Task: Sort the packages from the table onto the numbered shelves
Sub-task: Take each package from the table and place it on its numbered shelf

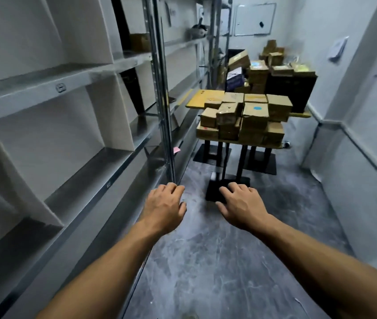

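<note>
Head view shows both hands out in front, palms down, fingers loosely curled, empty: left hand (164,207) near the shelves (72,88) along the left wall, right hand (243,204) over the floor (217,261). Brown packages (242,118) sit stacked on the yellow tabletop (196,101) well ahead, apart from both hands.

Narrow pale-walled room (348,65) — mottled grey floor (217,261), whiteboard (254,19) on the far wall.
</note>
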Motion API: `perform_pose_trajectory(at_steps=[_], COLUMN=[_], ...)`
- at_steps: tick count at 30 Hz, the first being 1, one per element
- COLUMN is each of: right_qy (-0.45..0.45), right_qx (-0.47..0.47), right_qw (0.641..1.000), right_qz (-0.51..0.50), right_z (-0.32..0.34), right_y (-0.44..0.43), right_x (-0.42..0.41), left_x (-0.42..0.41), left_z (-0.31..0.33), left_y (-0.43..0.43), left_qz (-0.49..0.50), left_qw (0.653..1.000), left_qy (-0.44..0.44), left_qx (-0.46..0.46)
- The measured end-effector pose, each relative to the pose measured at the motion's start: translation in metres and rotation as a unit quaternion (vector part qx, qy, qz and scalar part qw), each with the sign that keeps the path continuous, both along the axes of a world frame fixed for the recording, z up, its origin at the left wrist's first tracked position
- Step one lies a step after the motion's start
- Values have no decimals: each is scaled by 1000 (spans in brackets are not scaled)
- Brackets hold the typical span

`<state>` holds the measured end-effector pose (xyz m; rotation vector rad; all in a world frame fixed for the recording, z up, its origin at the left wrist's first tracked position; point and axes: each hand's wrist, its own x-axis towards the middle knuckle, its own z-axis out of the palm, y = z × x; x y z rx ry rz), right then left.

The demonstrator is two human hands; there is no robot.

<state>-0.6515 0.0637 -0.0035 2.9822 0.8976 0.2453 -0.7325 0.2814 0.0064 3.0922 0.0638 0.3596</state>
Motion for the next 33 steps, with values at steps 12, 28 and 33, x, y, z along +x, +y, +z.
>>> perform_pose_trajectory(at_steps=[12,28,33], right_qy=[24,18,22], right_qx=[16,38,56], right_qw=[987,977,981], right_qz=[-160,-211,-186], right_z=[11,15,25], right_y=[-24,-87,-110], right_x=[167,375,454], left_x=[225,455,529], left_z=[16,19,28], left_y=[-4,-83,-110], left_qz=[-138,-191,-169], left_qw=[990,982,985], left_qy=[-2,-7,-16], left_qx=[-1,-7,-29])
